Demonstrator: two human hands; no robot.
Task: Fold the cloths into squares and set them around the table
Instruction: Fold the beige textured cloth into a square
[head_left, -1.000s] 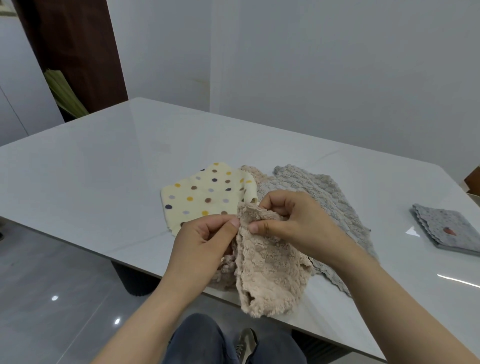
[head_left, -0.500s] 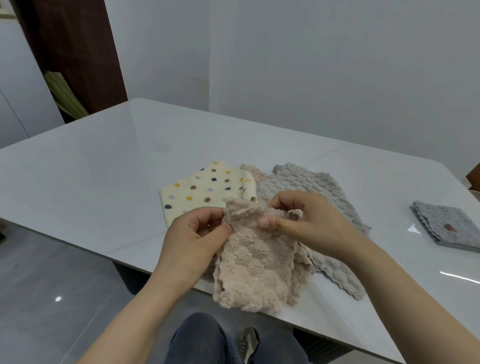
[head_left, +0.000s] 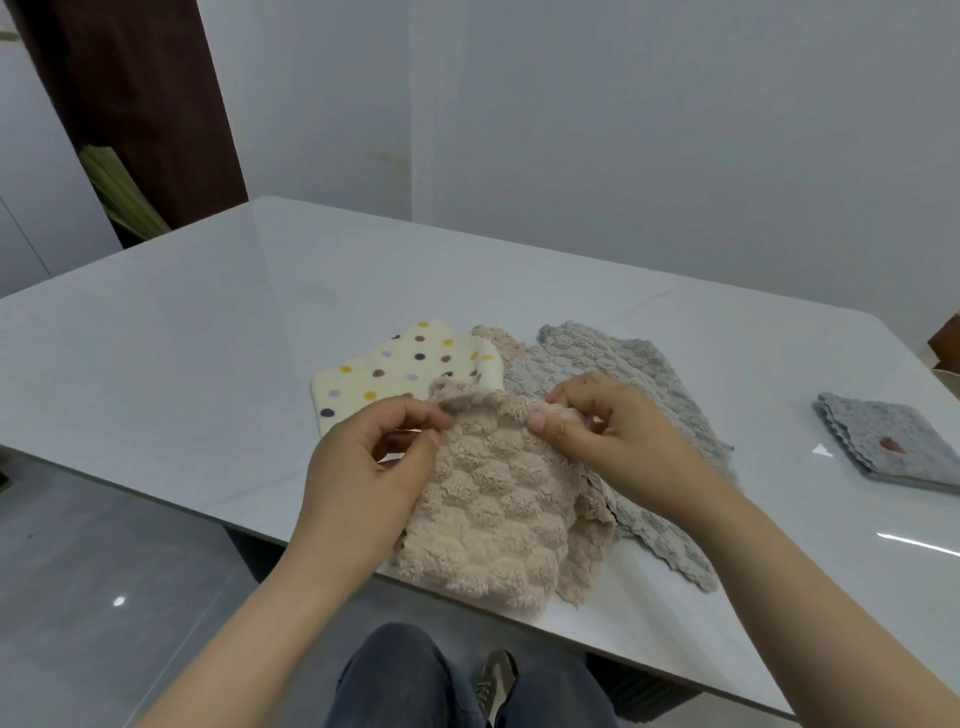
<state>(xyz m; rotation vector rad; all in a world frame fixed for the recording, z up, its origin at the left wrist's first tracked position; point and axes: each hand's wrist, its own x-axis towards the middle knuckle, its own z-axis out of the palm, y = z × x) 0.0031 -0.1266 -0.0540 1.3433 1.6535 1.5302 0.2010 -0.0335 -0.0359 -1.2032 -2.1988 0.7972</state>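
Head view. At the near edge of the counter (head_left: 208, 338), 6 o'clock of the pile: beige cloth (head_left: 498, 509), fluffy and bumpy, lifted by its top edge, lower part draped past the counter edge. At the cloth's 10 o'clock corner, left hand (head_left: 363, 467), grip narrow, thumb and forefinger pinching the scalloped hem. At the 2 o'clock corner, right hand (head_left: 618, 441), grip also narrow, thumb and fingertips pinching a doubled bit of hem. Top edge stretched roughly level between the two grips. Behind the front layer, at 4 o'clock, a second beige layer hanging lower.

Flat on the counter at 11 o'clock from the beige cloth: dotted cloth (head_left: 395, 369), cream with yellow, brown and lilac spots, near corner hidden behind the beige cloth and left hand. At 1 o'clock: grey cloth (head_left: 597, 358), same bumpy pile, spread unfolded, running down to 4 o'clock beneath the right wrist. At 3 o'clock, well apart, near the counter's right end: folded cloth (head_left: 893, 441), grey, roughly square, small reddish mark on top.

Below the counter at 6 o'clock: denim-clad knees and one shoe (head_left: 493, 680) on the grey floor (head_left: 104, 571). Beyond the counter at 12 o'clock: pale wall (head_left: 623, 130).
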